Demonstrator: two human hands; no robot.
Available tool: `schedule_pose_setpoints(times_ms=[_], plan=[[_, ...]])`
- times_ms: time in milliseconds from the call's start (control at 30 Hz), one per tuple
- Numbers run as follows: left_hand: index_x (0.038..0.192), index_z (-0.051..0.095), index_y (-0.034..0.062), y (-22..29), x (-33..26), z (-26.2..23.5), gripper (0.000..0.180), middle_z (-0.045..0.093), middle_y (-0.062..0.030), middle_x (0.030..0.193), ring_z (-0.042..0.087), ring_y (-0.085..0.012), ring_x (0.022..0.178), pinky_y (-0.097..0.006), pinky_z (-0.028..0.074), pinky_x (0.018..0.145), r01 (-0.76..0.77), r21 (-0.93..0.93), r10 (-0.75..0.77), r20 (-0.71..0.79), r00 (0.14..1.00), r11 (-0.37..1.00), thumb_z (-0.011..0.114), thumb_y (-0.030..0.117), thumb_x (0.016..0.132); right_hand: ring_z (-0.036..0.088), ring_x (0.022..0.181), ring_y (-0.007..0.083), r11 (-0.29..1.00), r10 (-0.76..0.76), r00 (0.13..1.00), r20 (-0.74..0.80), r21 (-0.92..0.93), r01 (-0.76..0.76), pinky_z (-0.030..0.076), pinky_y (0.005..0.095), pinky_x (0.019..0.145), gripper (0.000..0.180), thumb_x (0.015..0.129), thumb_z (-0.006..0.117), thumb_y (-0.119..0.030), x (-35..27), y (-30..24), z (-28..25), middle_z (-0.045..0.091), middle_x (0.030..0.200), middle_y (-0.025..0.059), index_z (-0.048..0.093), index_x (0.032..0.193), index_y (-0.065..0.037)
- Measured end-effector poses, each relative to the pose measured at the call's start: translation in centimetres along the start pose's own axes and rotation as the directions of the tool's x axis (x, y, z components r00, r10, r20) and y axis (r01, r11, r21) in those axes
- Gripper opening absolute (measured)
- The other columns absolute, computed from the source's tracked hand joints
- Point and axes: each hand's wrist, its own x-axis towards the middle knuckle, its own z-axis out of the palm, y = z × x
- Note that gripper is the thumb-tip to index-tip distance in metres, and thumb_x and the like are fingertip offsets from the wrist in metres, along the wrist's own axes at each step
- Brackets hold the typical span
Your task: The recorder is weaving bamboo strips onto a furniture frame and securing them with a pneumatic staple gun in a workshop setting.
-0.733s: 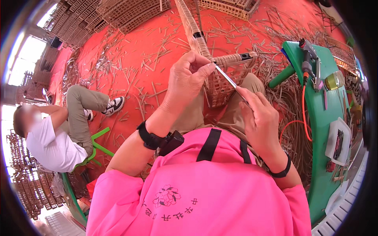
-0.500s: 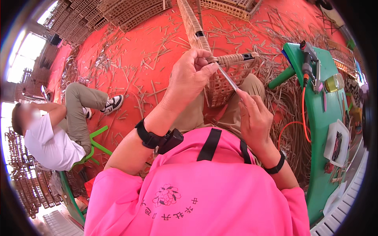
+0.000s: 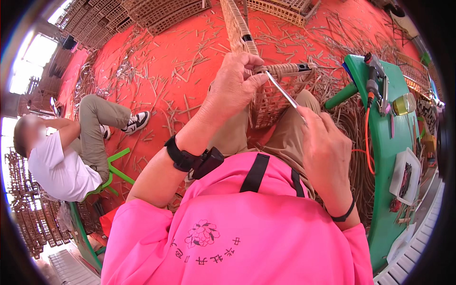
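A woven wicker piece stands between my knees, with a wrapped bar reaching right and an upright wrapped post rising away; both have short black sections. At the joint where they meet, my left hand is closed, thumb and fingers pinching the wrapped corner. A thin, shiny pale strip runs straight from that joint to my right hand. The right fingers are closed on its near end, which they partly hide. Whether the strip is weaving strand or metal cannot be told.
Right of me a green table carries a corded tool, a yellowish jar and a white tray. Loose strips litter the red floor. Another person sits at the left. Wicker stacks stand behind.
My right hand has moved right and nearer to me, and a longer stretch of the strip shows between the hands. My left hand stays at the corner.
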Motion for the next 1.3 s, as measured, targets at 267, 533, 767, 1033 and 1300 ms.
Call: schedule_pose_setpoints(times_ms=[267,533,767,1033,1300], plan=[[0.113,0.059,0.0042,0.0,-0.7,0.9,0.032,0.047,-0.0099,0.105,0.055,-0.0159,0.082,-0.028,0.050,0.074,-0.126,0.166,0.143,-0.093,0.985,0.978,0.070,0.016,0.086,0.062,0.076,0.0323,0.956,0.181,0.981,-0.066,0.246,-0.160,0.048,0.0373,0.066,0.028,0.089,0.058,-0.003,-0.4,1.1,-1.1,0.062,0.091,0.0153,0.060,0.117,-0.003],[0.108,0.056,0.0019,-0.3,-1.0,1.2,0.025,0.049,-0.0153,0.102,0.057,-0.0273,0.088,-0.036,0.048,0.077,-0.104,-0.015,0.102,-0.109,0.989,0.994,0.066,0.011,0.087,0.063,0.073,0.0332,0.940,0.135,0.990,0.044,0.311,-0.142,0.048,0.0377,0.063,0.024,0.087,0.059,-0.001,0.5,1.1,-0.5,0.063,0.089,0.0158,0.063,0.111,-0.002],[0.116,0.055,0.0041,-0.6,-1.2,1.8,0.029,0.043,-0.0086,0.106,0.058,-0.0155,0.084,-0.029,0.050,0.074,-0.147,0.077,0.156,-0.140,0.978,0.986,0.066,0.013,0.090,0.060,0.071,0.0359,0.966,0.103,0.985,0.136,0.223,-0.132,0.046,0.0412,0.061,0.023,0.083,0.060,0.001,2.5,0.9,-2.6,0.060,0.081,0.0168,0.064,0.106,-0.003],[0.116,0.054,0.0040,-0.8,-1.3,1.9,0.030,0.044,-0.0087,0.103,0.057,-0.0159,0.083,-0.029,0.049,0.074,-0.136,0.094,0.150,-0.164,0.975,0.986,0.066,0.012,0.090,0.060,0.068,0.0353,1.000,0.004,0.977,0.214,-0.010,-0.002,0.046,0.0434,0.060,0.020,0.085,0.059,-0.005,4.7,-0.4,-3.9,0.059,0.075,0.0157,0.064,0.104,-0.005],[0.115,0.053,0.0039,-0.9,-1.3,2.8,0.028,0.045,-0.0094,0.104,0.056,-0.0164,0.084,-0.029,0.050,0.073,-0.129,0.011,0.128,-0.235,0.963,0.992,0.064,0.012,0.091,0.061,0.064,0.0276,0.965,-0.030,0.995,0.091,-0.258,0.053,0.048,0.0376,0.052,0.026,0.086,0.057,-0.004,2.2,-2.0,-0.3,0.056,0.081,0.0095,0.061,0.112,-0.003]])
